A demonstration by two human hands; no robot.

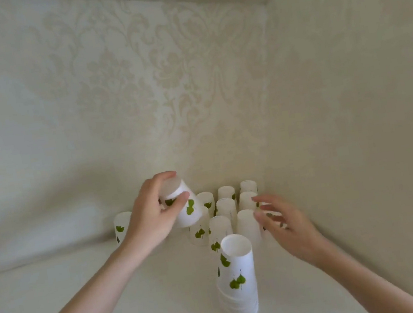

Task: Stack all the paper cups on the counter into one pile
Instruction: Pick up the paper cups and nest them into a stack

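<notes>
The left hand point(154, 211) grasps one cup point(183, 204) by its upper wall, thumb on the near side and fingers wrapped over the closed base; the cup is inverted, tilted and lifted clear of the counter point(164, 281). Directly below and beyond the grip stand the loose cups point(227, 207), all inverted, packed close together against the wall point(191, 92), and one more cup sits alone just outside the left wrist. The pile point(237, 282) stands nearer the person than the grip and toward the right, well apart from the held cup, with several rims nested at its foot. The right hand point(283, 219) is empty, fingers spread, just beside the rightmost loose cups; motion blur hides whether a fingertip touches one. Judged stage: transfer of the held cup to the pile, with most cups not yet stacked. Risks from here: the tilted rim hangs just above the neighbouring cups, so a low sweep toward the pile would probably knock them over. The pile is tall and light; an off-centre or forced placement could jam the cup askew or topple the pile. Thin paper walls deform under a hard pinch, which would hinder nesting. The right hand, reaching among tightly packed cups, could push adjacent ones over.
</notes>
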